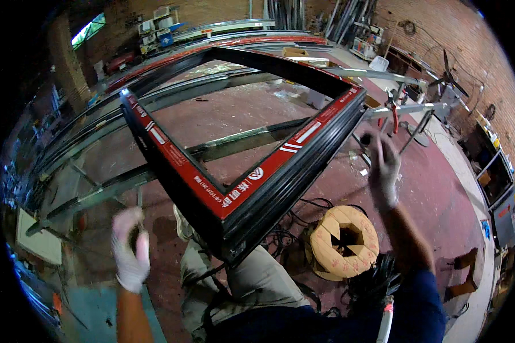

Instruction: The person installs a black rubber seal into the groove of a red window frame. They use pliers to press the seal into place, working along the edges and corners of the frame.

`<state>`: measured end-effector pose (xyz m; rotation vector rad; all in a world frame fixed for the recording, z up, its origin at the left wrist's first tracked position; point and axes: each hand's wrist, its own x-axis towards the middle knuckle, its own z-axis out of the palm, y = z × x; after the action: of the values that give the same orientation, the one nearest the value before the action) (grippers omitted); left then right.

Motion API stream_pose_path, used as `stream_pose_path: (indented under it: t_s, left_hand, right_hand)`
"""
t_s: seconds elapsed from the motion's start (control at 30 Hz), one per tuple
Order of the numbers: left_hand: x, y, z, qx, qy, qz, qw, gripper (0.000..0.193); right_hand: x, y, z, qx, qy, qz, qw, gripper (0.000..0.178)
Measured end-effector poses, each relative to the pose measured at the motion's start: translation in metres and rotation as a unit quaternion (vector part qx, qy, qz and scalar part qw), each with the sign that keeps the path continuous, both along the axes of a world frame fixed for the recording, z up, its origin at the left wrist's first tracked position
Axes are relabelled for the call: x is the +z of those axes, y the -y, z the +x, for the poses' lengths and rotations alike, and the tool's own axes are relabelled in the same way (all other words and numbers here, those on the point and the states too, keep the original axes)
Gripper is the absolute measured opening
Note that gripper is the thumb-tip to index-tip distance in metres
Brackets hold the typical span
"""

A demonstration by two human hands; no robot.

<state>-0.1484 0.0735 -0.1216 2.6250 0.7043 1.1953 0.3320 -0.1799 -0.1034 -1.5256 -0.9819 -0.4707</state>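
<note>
A black rectangular frame (292, 163) with red protective film on its near sides rests tilted across metal rails, one corner pointing toward my lap. My left hand (130, 251), in a white glove, is left of that near corner, apart from the frame. Its fingers are curved, with a gap to the thumb and nothing visible between. My right hand (384, 171), also gloved, is raised just right of the frame's right corner. Its fingers point up and look slightly blurred, thumb apart, with no held thing visible. A thin black strip (207, 274) crosses my lap.
A cardboard-faced coil (344, 243) stands on the floor by my right knee, with loose black strands (377, 280) beside it. Red-handled pliers (393, 114) hang at the metal rail (229, 140). A black fan (449, 74) and stacked long profiles (286, 14) are farther back.
</note>
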Motion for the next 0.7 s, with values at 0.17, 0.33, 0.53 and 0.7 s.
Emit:
stream_pose_path:
  t_s: [0.17, 0.33, 0.53, 0.7]
  left_hand:
    - [0.103, -0.072, 0.102, -0.153, 0.035, 0.129, 0.979, 0.043]
    - [0.103, -0.148, 0.147, -0.192, -0.182, 0.161, 0.951, 0.046]
    - [0.094, -0.135, 0.169, -0.153, -0.132, 0.093, 0.975, 0.063]
    - [0.092, -0.106, 0.168, -0.109, -0.115, 0.095, 0.983, 0.053]
  right_hand:
    - [-0.055, 0.020, -0.109, 0.155, -0.462, 0.101, 0.867, 0.029]
    - [-0.049, -0.019, -0.182, 0.282, -0.336, 0.002, 0.899, 0.048]
    - [-0.083, -0.012, -0.157, 0.209, -0.135, -0.105, 0.963, 0.049]
    - [-0.101, 0.000, -0.130, 0.162, -0.189, -0.047, 0.967, 0.045]
